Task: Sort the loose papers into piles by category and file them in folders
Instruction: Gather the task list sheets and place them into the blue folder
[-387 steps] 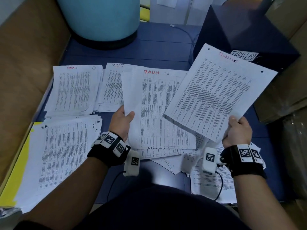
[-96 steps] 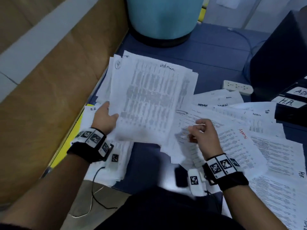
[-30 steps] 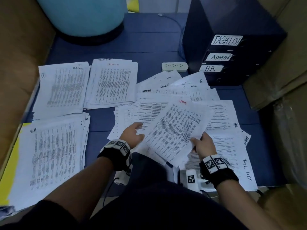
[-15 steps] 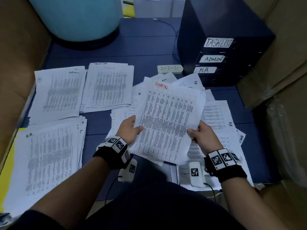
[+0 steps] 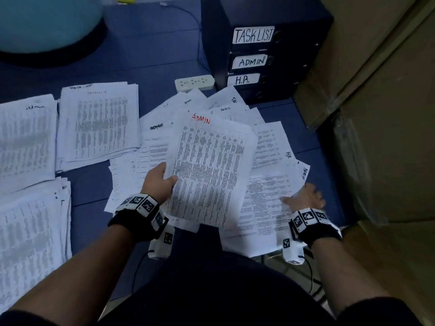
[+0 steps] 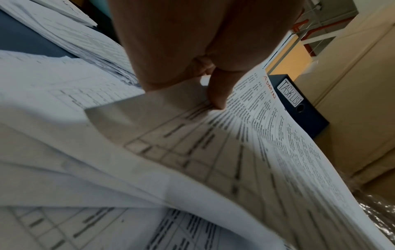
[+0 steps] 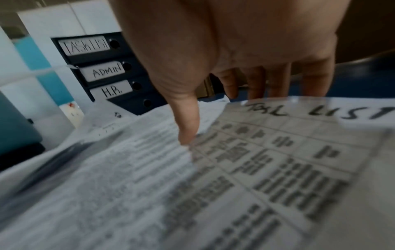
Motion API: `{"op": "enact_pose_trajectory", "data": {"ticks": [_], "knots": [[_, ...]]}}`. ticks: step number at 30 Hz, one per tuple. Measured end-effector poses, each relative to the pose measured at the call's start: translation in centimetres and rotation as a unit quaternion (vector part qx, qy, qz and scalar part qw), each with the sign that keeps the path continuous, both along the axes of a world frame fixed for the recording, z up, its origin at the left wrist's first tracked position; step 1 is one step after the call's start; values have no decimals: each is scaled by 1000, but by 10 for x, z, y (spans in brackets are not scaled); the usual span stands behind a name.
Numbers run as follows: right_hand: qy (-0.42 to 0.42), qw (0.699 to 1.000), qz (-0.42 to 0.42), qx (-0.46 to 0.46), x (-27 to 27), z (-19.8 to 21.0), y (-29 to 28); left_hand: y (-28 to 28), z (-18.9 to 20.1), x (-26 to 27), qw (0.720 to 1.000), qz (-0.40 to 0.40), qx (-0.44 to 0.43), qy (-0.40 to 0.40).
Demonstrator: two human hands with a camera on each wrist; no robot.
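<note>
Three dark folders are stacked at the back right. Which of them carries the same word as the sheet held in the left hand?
The middle folder, labelled ADMIN. The held sheet has ADMIN written in red on top; the folders above and below read TASKLIST and H.R.

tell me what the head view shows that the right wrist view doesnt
Only the head view shows the left hand gripping the sheet headed ADMIN in red, and the sorted piles at left. Only the right wrist view shows the sheet headed TASK LIST under the right hand, thumb on the paper, fingers past its far edge. Both show the three stacked binders labelled TASKLIST, ADMIN and H.R.
</note>
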State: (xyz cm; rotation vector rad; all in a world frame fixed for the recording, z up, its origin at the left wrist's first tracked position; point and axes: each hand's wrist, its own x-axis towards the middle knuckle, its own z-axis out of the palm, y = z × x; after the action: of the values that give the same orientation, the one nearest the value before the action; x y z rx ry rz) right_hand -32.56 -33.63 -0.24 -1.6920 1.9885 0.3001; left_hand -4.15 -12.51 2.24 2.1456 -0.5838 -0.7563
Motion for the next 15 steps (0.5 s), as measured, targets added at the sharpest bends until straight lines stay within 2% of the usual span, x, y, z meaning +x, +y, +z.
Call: {"op": "enact_pose_trajectory", "data": {"ticks": [3,6,11,15], "knots": [[-7,999,-7,-45,-5,-6,-2,-4,-3,-1,1000,0,13,-1],[-85,988,23,-125,-6,-4,-9,-2,-6,4,1000,0,29,-7],[-112,970,89,-199,10,24,-19,22,-15,22,995,44,82,-31],[-135,936,173,-275,29,52,-20,52,-24,39,986,103,128,-39]]}}
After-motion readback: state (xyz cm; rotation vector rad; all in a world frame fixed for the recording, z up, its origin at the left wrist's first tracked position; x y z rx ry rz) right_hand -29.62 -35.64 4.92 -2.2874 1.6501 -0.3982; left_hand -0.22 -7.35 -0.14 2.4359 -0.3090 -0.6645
